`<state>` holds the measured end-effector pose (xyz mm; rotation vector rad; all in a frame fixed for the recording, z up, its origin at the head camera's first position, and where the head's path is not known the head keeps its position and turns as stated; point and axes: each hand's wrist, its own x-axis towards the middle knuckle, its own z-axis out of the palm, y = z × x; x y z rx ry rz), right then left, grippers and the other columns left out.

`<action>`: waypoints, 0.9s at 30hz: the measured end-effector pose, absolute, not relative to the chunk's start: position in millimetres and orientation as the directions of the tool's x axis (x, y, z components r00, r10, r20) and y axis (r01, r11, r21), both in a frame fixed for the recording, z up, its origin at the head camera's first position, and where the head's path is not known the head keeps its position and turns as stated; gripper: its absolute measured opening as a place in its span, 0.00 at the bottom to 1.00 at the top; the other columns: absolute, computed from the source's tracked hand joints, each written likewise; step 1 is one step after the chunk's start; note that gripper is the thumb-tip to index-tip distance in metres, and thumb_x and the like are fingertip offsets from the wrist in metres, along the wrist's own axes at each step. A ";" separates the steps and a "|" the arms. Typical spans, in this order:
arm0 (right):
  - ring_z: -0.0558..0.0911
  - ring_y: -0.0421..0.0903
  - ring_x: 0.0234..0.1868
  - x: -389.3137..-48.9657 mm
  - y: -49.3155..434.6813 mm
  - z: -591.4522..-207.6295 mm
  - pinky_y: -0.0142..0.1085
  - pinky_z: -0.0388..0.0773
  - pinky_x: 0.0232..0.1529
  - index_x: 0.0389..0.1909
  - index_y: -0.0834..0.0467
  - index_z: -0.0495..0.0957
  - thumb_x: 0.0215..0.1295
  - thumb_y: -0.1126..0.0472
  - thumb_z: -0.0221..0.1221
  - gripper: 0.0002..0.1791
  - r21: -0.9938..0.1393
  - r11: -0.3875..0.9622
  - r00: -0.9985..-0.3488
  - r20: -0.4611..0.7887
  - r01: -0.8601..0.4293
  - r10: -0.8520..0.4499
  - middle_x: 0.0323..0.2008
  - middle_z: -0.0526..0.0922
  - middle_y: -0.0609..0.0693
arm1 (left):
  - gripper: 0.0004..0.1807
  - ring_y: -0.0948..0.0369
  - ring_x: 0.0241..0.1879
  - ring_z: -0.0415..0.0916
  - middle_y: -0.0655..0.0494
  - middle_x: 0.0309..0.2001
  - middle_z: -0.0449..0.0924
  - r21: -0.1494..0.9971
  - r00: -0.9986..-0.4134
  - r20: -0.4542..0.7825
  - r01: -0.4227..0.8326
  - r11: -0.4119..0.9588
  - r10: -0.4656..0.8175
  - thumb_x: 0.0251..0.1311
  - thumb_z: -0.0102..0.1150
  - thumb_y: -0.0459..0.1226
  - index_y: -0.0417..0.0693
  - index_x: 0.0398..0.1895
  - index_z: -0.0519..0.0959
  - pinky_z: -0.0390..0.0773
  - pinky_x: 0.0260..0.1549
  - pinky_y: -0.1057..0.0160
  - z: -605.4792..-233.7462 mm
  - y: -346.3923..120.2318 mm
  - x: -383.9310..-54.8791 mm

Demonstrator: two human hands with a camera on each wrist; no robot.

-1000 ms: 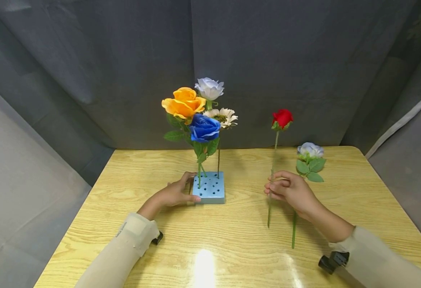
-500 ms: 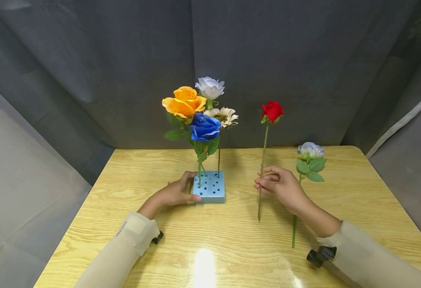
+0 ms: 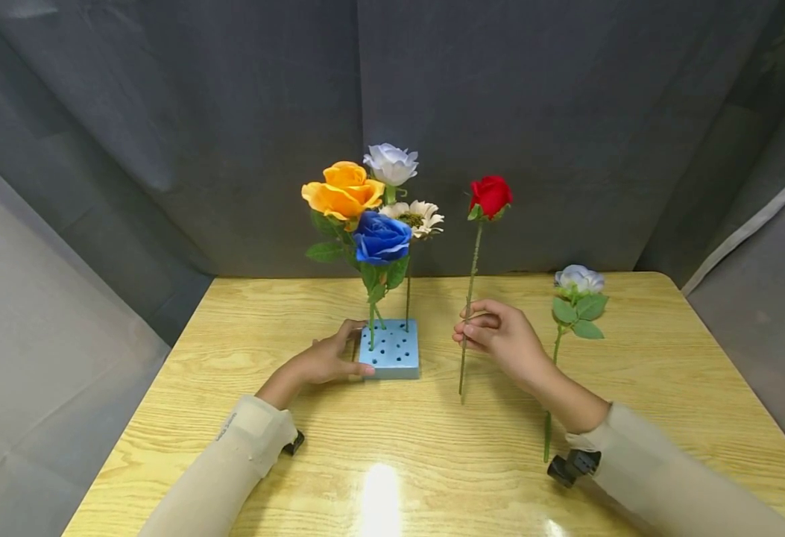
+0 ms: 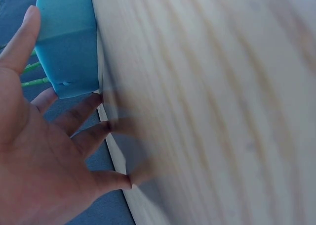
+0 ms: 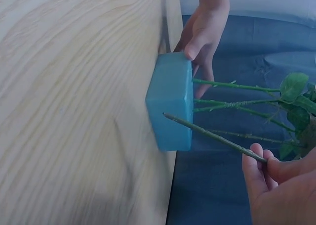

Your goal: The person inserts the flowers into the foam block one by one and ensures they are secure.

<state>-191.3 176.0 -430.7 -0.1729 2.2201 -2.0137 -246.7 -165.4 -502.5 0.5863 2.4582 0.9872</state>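
Observation:
A light-blue block with holes sits on the table, bearing an orange rose, a blue rose, a pale lavender rose and a cream daisy-like flower. My left hand holds the block's left side, thumb at the front corner and index finger toward the back. The other fingers spread toward the table in the left wrist view. My right hand pinches the stem of a red rose, upright with a slight lean, right of the block. Its lower tip hangs free, near the block in the right wrist view.
Another pale lavender rose with green leaves lies on the wooden table at the right, its stem partly behind my right forearm. A dark grey curtain hangs behind the table's far edge.
My right hand has carried the red rose leftward toward the block and slightly up. My left hand and the block have stayed in place.

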 end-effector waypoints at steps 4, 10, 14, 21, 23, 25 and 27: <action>0.89 0.51 0.48 -193.4 168.2 -426.5 0.39 0.84 0.51 0.59 0.74 0.71 0.74 0.76 0.55 0.15 -0.996 0.086 -0.984 -0.012 -0.003 -0.176 0.48 0.83 0.71 | 0.53 0.41 0.78 0.53 0.42 0.80 0.56 0.720 -0.820 -0.228 0.221 0.658 0.525 0.62 0.70 0.57 0.59 0.81 0.48 0.27 0.69 0.24 -502.2 -165.4 -246.7; 0.90 0.51 0.46 -198.1 156.1 -424.5 0.39 0.85 0.50 0.56 0.76 0.72 0.73 0.77 0.56 0.14 -0.995 0.081 -0.985 0.051 -0.065 -0.167 0.47 0.83 0.74 | 0.53 0.41 0.78 0.53 0.42 0.80 0.56 0.713 -0.819 -0.232 0.224 0.664 0.525 0.62 0.70 0.57 0.60 0.81 0.48 0.27 0.69 0.24 -502.5 -165.4 -247.1; 0.90 0.52 0.45 -202.5 147.2 -425.5 0.39 0.85 0.49 0.55 0.75 0.73 0.72 0.77 0.56 0.13 -0.992 0.071 -0.984 0.090 -0.101 -0.153 0.45 0.84 0.74 | 0.53 0.42 0.78 0.53 0.42 0.80 0.56 0.712 -0.818 -0.233 0.224 0.666 0.525 0.62 0.70 0.57 0.60 0.81 0.47 0.27 0.69 0.23 -502.8 -165.6 -247.6; 0.89 0.58 0.46 -208.7 130.3 -428.4 0.39 0.85 0.49 0.52 0.75 0.75 0.71 0.78 0.57 0.11 -0.986 0.053 -0.982 0.152 -0.159 -0.114 0.43 0.84 0.73 | 0.53 0.41 0.78 0.53 0.42 0.80 0.56 0.716 -0.818 -0.231 0.223 0.662 0.526 0.62 0.70 0.57 0.59 0.81 0.48 0.27 0.68 0.23 -502.0 -165.6 -247.1; 0.88 0.60 0.46 -209.8 126.1 -429.1 0.38 0.85 0.48 0.52 0.74 0.75 0.71 0.78 0.57 0.11 -0.983 0.054 -0.980 0.170 -0.176 -0.103 0.43 0.84 0.72 | 0.53 0.41 0.78 0.53 0.42 0.80 0.56 0.720 -0.818 -0.230 0.222 0.658 0.527 0.62 0.70 0.57 0.59 0.81 0.48 0.27 0.68 0.23 -501.7 -165.5 -246.9; 0.88 0.63 0.46 -211.0 122.2 -429.8 0.38 0.85 0.48 0.51 0.75 0.75 0.70 0.78 0.58 0.11 -0.980 0.048 -0.977 0.189 -0.194 -0.096 0.43 0.84 0.72 | 0.53 0.41 0.78 0.52 0.42 0.80 0.56 0.724 -0.818 -0.229 0.220 0.654 0.528 0.62 0.70 0.56 0.58 0.81 0.48 0.26 0.68 0.23 -501.4 -165.4 -246.6; 0.87 0.66 0.47 -212.3 118.8 -431.1 0.39 0.85 0.48 0.51 0.75 0.75 0.70 0.78 0.57 0.10 -0.977 0.040 -0.974 0.206 -0.211 -0.089 0.43 0.84 0.73 | 0.52 0.41 0.78 0.52 0.42 0.80 0.56 0.726 -0.818 -0.228 0.219 0.652 0.528 0.62 0.70 0.56 0.58 0.81 0.48 0.26 0.68 0.23 -501.2 -165.3 -246.5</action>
